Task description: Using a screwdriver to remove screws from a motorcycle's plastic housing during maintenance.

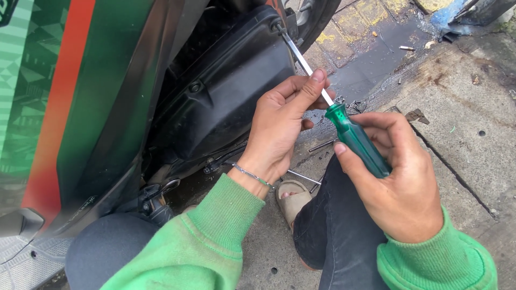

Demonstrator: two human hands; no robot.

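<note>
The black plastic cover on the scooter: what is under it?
Under the black plastic cover only metal parts and wet ground show. Its inside is hidden. The screwdriver tip meets its upper corner.

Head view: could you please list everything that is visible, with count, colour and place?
screwdriver: one, green handle, metal shaft, tip at top of the black cover
black plastic cover: one, black, on the vehicle, centre
body panel: one, green with orange stripe, left
loose metal rods: a few, grey, on the ground between the hands
pavement: grey concrete, cracked, right
sandal: one, beige, on the foot, lower centre
left hand: steadies the shaft, bracelet at wrist
right hand: grips the handle
</note>
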